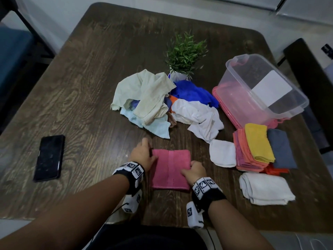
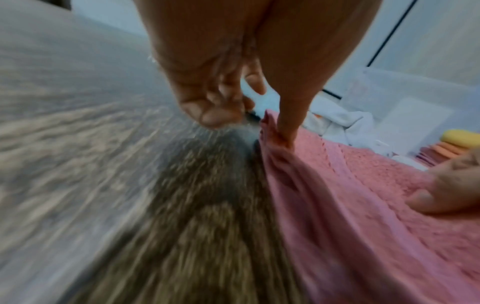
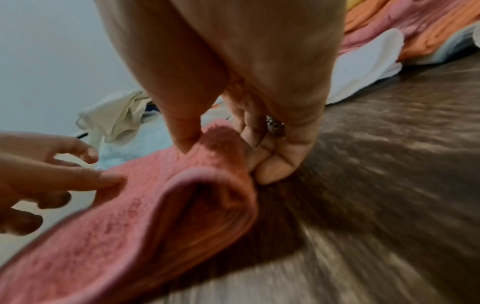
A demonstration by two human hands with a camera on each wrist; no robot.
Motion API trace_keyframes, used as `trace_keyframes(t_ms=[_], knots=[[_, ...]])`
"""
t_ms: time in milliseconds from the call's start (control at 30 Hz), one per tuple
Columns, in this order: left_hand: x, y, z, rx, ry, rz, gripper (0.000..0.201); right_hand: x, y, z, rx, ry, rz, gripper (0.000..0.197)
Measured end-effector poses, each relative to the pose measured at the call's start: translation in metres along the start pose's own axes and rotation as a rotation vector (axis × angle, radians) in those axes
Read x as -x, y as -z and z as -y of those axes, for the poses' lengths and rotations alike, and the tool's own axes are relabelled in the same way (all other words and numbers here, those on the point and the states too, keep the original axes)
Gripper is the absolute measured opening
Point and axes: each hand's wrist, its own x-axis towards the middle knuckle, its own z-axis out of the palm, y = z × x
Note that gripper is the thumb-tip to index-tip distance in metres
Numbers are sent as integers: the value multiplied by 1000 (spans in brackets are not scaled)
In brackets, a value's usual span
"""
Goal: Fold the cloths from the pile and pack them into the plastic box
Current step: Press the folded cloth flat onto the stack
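Pinching the pink towel (image 1: pixel 170 168) from both sides here: your left hand (image 1: pixel 142 156) nips its left edge with the thumb on top and the other fingers loosely curled over the table (image 1: pixel 86 83), while your right hand (image 1: pixel 195 171) grips the right edge, thumb on top and fingers tucked under the folded layers. The towel lies folded on the table right in front of you, with the unfolded pile (image 1: pixel 162 103) just behind it, the box (image 1: pixel 259 91) tipped on its side to the right, and the folded stack (image 1: pixel 252 148) beside the box.
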Motion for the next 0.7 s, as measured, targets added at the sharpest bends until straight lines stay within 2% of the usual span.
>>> trace_keyframes(t_ms=[67,100,133,200,267,333,367,400,467,500,600,667,700], knots=[[-1,1,-6,-53,-260,-2,22,-3,11,-1,6,22,-41,11],[-1,-1,-10,-94,-367,62,18,-5,18,-3,35,43,-66,11],[-1,-3,-14,-133,-419,128,24,-7,24,-5,66,69,-77,12],[-3,-10,-21,-84,-373,192,58,-7,36,-2,107,161,-33,15],[-5,-10,-30,128,-268,243,95,-4,48,3,107,293,41,20],[-6,-3,-42,341,-283,343,110,4,60,12,90,409,86,24],[-7,2,-48,413,-314,382,104,10,67,18,75,448,95,26],[-8,10,-54,464,-353,403,87,16,73,24,44,470,95,30],[-12,24,-65,512,-412,345,39,25,89,37,-25,484,56,48],[-15,30,-70,529,-429,281,23,28,98,42,-23,491,21,52],[-20,47,-78,602,-487,125,18,30,119,49,83,549,-143,32],[-19,50,-75,609,-579,112,16,30,120,45,120,600,-238,27],[-19,48,-70,557,-610,124,15,30,117,41,126,617,-241,30]])
